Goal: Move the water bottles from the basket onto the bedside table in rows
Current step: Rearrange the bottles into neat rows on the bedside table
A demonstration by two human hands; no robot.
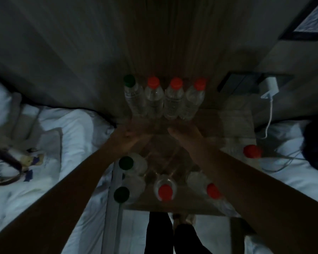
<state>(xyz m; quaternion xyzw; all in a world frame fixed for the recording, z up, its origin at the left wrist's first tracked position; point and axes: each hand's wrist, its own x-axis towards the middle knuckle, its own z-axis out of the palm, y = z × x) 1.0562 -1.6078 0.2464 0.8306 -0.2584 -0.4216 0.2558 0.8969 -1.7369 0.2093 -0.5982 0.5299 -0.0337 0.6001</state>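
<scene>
Several clear water bottles stand on the wooden bedside table [236, 116]. A back row against the wall has one green-capped bottle [131, 92] and three red-capped bottles [173, 97] side by side. Nearer me stand two green-capped bottles [126, 163], a red-capped bottle [165, 189] in the middle, one [212, 190] partly under my right forearm, and another [251, 152] at the right edge. My left hand [131, 138] and right hand [184, 132] reach to the foot of the back row, fingers stretched out and blurred, holding nothing that I can see.
White beds [68, 125] flank the table on both sides. A white charger [270, 87] with a hanging cable is plugged into a wall panel at the right. A dark curved handle [7, 160] and printed cloth lie on the left bed. My legs show below the table's front edge.
</scene>
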